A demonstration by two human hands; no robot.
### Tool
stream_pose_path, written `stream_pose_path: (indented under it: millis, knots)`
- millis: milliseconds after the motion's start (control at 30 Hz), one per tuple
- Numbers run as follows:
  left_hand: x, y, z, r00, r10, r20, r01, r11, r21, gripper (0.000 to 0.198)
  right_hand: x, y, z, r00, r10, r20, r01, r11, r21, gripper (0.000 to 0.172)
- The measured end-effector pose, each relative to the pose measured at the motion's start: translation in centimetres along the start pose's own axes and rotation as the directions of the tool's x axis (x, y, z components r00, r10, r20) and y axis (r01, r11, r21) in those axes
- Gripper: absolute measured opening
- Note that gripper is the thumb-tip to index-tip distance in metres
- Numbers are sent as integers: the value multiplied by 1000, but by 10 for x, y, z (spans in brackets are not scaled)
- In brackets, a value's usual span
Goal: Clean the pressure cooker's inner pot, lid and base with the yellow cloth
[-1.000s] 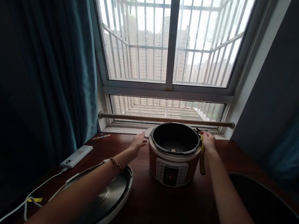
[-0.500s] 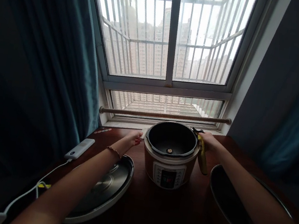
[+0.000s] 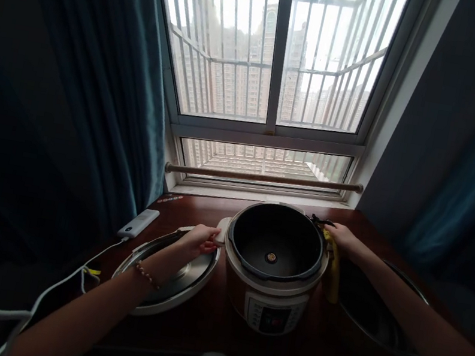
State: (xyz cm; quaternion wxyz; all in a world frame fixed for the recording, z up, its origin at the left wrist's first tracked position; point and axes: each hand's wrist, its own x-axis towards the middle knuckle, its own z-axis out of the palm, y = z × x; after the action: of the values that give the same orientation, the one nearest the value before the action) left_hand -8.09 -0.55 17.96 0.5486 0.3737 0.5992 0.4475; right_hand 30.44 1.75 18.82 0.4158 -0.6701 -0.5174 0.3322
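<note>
An open electric pressure cooker with a dark empty cavity stands on the dark wooden table, control panel facing me. My left hand is closed around the cooker's left side handle. My right hand grips the right side of the cooker, at the top of a yellow strap-like piece that hangs down the cooker's side. The cooker's lid lies upside down on the table, just left of the cooker and under my left forearm.
A large dark inner pot sits right of the cooker under my right arm. A white power bank with a white cable lies at the table's left. Teal curtains hang on both sides of a barred window. My knees show at the bottom.
The cooker has come nearer to me across the table, held on both sides. My left hand went from open beside it to closed on the left handle.
</note>
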Motion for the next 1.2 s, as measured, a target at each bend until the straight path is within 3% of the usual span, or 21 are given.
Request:
stream_pose_path:
  millis: [200,267,300,333,367,400,433,500,567,667,733,800,933,1067,1133,1200]
  knots:
    - [-28,2,7,998,67,7,-68,994,88,31,-23,-10,-9,984,-137,-116,121,983,-138,18]
    - [-47,-5,12,973,224,-62,-211,963,166,39,-41,-19,-9,938,-309,-157,275,939,-206,23]
    - [-58,-11,16,933,350,-89,-321,917,236,44,-52,-24,-7,896,-408,-173,364,901,-235,26]
    - [-71,-18,22,829,553,-87,-489,791,367,49,-64,-30,-3,850,-495,-178,446,858,-256,29]
    - [-84,-25,28,695,719,-14,-620,609,495,51,-78,-36,3,816,-553,-166,505,823,-260,32]
    - [-97,-33,36,589,801,106,-693,434,575,50,-92,-42,11,807,-577,-126,537,806,-250,34]
    - [-109,-40,45,513,833,206,-729,296,617,50,-106,-48,21,811,-583,-51,558,797,-234,36]
    - [-127,-54,64,439,849,295,-756,172,632,57,-133,-57,44,807,-573,144,590,774,-228,37]
    - [-139,-66,80,428,864,265,-759,185,624,63,-154,-60,68,782,-555,283,621,725,-298,39]
    - [-145,-79,97,457,870,185,-751,266,604,68,-170,-53,91,719,-611,332,689,564,-455,39]
    - [-145,-86,102,474,865,162,-742,294,602,70,-171,-44,93,647,-671,363,744,451,-493,33]
    - [-143,-92,105,482,861,165,-735,295,610,72,-167,-36,84,610,-691,389,771,403,-493,30]
    - [-133,-97,105,474,849,235,-734,233,638,73,-149,-32,51,646,-609,461,758,435,-487,33]
    - [-125,-93,105,394,848,353,-736,61,674,66,-115,-35,34,684,-445,578,729,458,-509,39]
    - [-124,-90,105,346,869,355,-707,-8,707,59,-94,-36,35,717,-365,594,696,401,-595,38]
    - [-125,-87,104,314,888,336,-678,-38,734,48,-72,-36,41,756,-321,570,651,285,-703,34]
